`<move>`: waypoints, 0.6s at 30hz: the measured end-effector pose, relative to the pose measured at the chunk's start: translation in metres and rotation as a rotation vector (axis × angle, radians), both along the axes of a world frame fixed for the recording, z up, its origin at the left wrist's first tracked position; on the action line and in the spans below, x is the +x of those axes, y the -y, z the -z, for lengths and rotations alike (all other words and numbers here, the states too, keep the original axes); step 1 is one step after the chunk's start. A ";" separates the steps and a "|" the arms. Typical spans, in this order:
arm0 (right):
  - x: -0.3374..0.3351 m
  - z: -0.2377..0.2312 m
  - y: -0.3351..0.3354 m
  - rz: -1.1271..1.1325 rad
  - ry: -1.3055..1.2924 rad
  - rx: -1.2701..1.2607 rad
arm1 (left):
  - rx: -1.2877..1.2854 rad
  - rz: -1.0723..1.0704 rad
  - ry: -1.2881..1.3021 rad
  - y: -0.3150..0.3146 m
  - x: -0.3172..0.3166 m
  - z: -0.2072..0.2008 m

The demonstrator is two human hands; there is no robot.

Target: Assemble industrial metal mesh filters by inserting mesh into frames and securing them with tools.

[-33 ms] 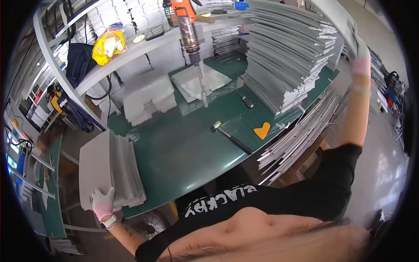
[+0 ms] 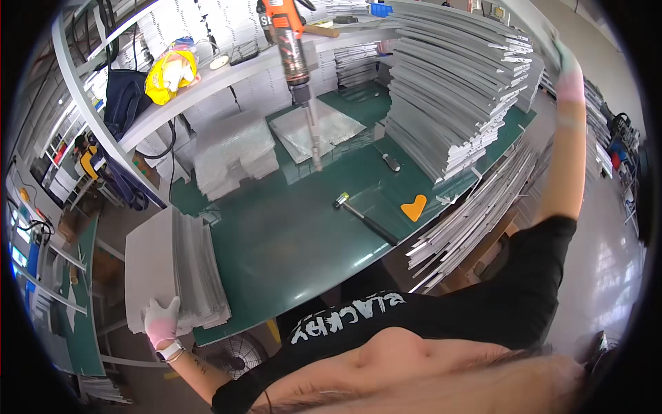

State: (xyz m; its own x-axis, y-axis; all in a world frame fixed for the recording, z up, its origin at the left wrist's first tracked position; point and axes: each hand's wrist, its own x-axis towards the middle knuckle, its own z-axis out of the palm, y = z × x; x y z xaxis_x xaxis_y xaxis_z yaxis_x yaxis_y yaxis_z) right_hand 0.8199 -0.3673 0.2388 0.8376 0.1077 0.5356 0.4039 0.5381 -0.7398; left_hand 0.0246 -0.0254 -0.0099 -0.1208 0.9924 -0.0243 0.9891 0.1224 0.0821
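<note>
My left hand, in a white and pink glove, lies against the lower part of a stack of pale flat panels at the table's left corner. Its fingers are apart, touching the front panel. My right hand, gloved the same way, is raised at the end of an outstretched arm, far to the upper right. It is beside a long pale bar; its fingers are smeared, and whether they grip the bar cannot be made out. A tall stack of grey-white panels stands left of that hand.
On the green table lie a mallet, a yellow heart-shaped piece, a screwdriver and wrapped panels. An orange power driver hangs above. Thin strips lie along the right. A person is far left.
My right hand has shifted slightly up and left, and the pale bar beside it appears farther up. The hanging driver has swung a little left. My left hand stays on the stack.
</note>
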 end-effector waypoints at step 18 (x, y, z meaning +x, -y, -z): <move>0.002 -0.002 -0.114 0.630 0.876 -0.921 | 0.314 0.625 1.003 0.083 0.018 -0.081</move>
